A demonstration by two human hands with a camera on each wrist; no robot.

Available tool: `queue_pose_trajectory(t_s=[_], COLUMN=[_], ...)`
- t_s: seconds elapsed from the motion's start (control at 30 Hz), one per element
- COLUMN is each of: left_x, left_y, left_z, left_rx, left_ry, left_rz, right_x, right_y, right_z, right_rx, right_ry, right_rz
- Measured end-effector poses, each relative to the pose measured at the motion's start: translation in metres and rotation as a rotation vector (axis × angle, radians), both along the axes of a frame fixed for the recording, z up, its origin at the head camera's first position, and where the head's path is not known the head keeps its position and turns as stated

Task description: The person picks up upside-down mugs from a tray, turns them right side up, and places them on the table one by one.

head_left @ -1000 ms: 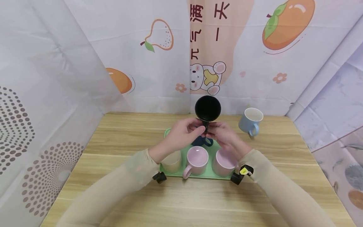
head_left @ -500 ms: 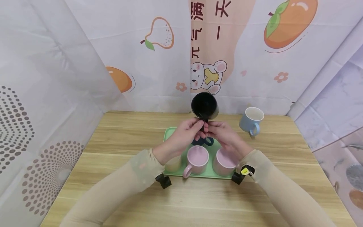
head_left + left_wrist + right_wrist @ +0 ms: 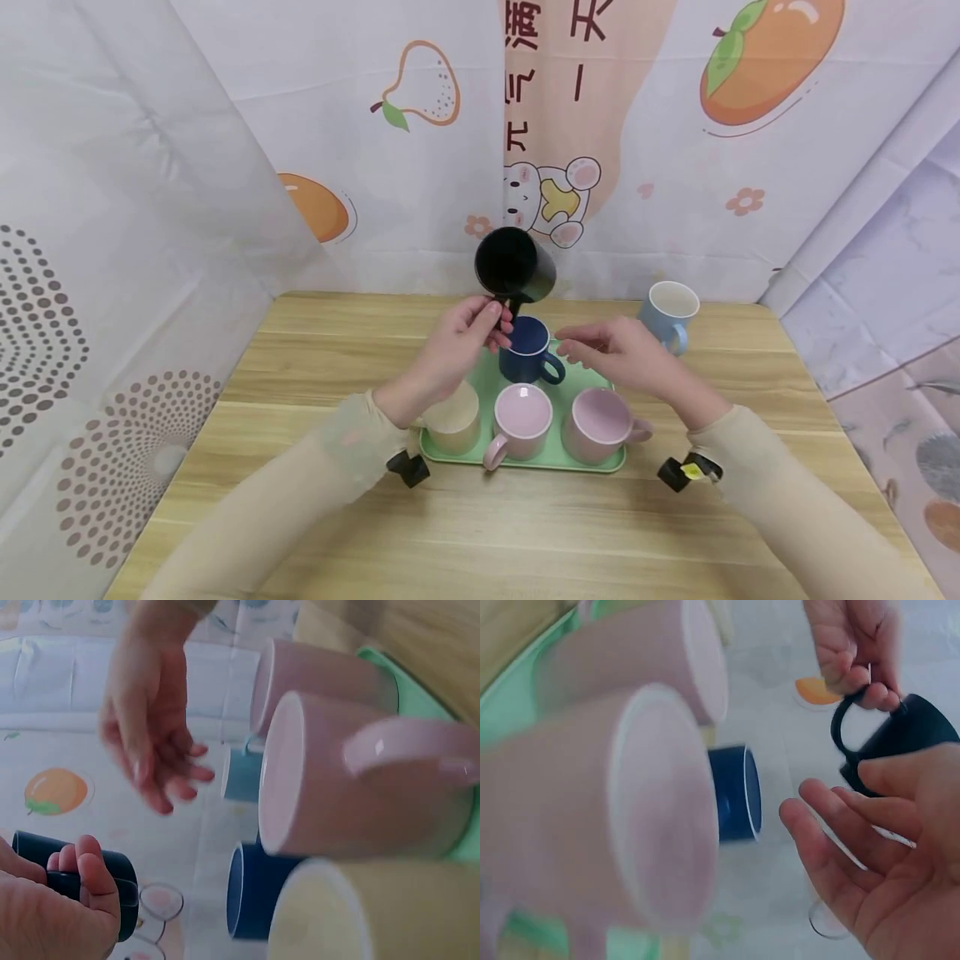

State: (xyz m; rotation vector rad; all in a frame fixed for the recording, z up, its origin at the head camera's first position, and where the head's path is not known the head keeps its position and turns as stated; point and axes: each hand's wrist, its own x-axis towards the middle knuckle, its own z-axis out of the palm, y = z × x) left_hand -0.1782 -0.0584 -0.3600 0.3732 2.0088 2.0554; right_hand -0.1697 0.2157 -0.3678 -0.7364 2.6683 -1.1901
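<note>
My left hand point(image 3: 459, 340) grips the handle of a black mug point(image 3: 534, 275), held up above the table with its mouth tilted toward the camera. My right hand point(image 3: 626, 357) is apart from the mug, its fingers loosely bent around nothing, as the right wrist view also shows. Below the hands is a light green tray point(image 3: 581, 382). On it stand a dark blue mug point(image 3: 517, 365) at the back, and a cream mug point(image 3: 459, 429) and two pink mugs, one in the middle point(image 3: 525, 422) and one at the right point(image 3: 592, 437), along the front.
A light blue mug point(image 3: 663, 317) stands on the wooden table point(image 3: 525, 533) behind my right hand, off the tray. A printed curtain point(image 3: 420, 200) hangs along the table's back edge.
Both hands were at the black mug's handle; my right hand has let go and moved right. My left hand has carried the mug left and slightly up, uncovering the dark blue mug.
</note>
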Motion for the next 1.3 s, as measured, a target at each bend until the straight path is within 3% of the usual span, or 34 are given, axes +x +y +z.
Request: queue_pose_trajectory(t_s=[0.1,0.3,0.57,0.8,1.3], left_x=[-0.004,-0.012,-0.028,-0.040,-0.059], left_y=[-0.016,-0.053,-0.104,-0.142,-0.173], left_z=[0.001,-0.003,-0.024,-0.039,-0.070], left_rx=[-0.025,-0.073,-0.097,-0.172,-0.265], left_ry=[0.017,0.039,0.012,-0.026,-0.164], left_rz=[0.013,0.045,0.133,0.203,0.311], right_x=[0.010,0.030,0.058,0.066,0.069], right_y=[0.011,0.029,0.042,0.049,0.052], right_z=[0.001,-0.010,-0.018,-0.031,-0.040], right_rx=[0.094,0.186,0.351,0.331,0.314], right_ry=[0.106,0.123,0.234,0.340,0.228], right_rz=[0.045,0.134,0.109,0.107,0.111])
